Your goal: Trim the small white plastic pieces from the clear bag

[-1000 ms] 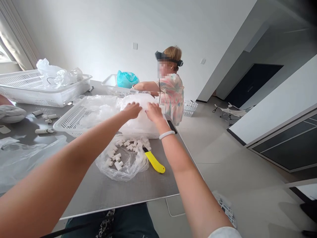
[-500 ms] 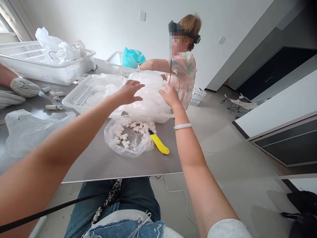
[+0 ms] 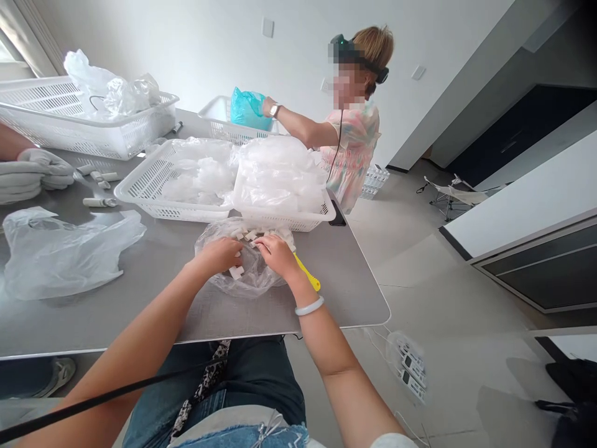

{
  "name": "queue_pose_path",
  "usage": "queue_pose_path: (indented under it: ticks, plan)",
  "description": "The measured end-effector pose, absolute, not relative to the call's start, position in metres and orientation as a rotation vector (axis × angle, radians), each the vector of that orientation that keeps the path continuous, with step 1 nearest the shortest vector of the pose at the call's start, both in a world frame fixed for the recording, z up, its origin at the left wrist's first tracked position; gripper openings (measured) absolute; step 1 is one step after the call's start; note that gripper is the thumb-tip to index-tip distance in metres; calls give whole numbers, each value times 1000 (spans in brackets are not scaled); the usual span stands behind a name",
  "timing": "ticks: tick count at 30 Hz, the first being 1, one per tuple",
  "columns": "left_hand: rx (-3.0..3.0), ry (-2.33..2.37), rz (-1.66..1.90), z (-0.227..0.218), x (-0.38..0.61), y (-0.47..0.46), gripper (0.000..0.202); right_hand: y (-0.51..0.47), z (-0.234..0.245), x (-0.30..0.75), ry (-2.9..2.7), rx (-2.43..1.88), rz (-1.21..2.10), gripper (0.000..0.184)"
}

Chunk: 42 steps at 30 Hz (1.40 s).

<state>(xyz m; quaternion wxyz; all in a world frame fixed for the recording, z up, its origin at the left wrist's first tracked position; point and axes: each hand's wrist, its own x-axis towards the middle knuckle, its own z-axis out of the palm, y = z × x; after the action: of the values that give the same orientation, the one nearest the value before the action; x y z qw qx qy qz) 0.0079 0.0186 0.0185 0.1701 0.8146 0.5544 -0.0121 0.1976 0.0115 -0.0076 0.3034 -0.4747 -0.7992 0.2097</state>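
It looks to me like a small makeshift workroom. White plastic baskets (image 3: 173, 210) crowd the grey tabletop (image 3: 349, 267), with tee-shaped fittings (image 3: 237, 272) near the middle of the frame and a co-worker (image 3: 352, 149) standing beyond. Yet the curtain (image 3: 40, 37) upper left, plain pale wall (image 3: 186, 50) and folding seat or cot (image 3: 459, 195) at right could suit a home.

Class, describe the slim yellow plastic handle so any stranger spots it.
On the grey, round-cornered table, find the person's bare right hand over the clear, crumpled plastic bag. Beside that wrist, partly hidden, lies the slim yellow plastic handle, the only yellow thing among white and clear neighbours.
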Motion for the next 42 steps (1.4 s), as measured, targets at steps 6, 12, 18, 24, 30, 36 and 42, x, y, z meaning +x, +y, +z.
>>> queue_pose_path:
  ticks: [6, 12, 18, 24, 30, 36, 42]
  plan:
    - [2250, 1374, 618, 7, -4, 12, 46, 3, -19, 204, -2039, -1165, 485, 30]
    - [2253, 1217, 991, 8, -4, 7, 36, -1, -18, 205, -2019, -1007, 289, 39]
    - [2317, 1315, 1000, 7, -2, 6, 32, 1, -19, 210, -1951, -1117, 318, 38]
    - [2383, 1340, 579, -16, -1, 18, 22, -4, -16, 207, -1996, -1136, 361, 37]
    - [2410, 1308, 605, -18, 2, 20, 22, -4, -17, 207, -2030, -1184, 388, 36]
    - [1941, 1381, 1035, 2, 2, 9, 35, -6, -15, 204, -2017, -1273, 485, 32]
    - [1804, 1336, 1102, 5, 3, 7, 35, -5, -16, 204, -2011, -1269, 433, 34]
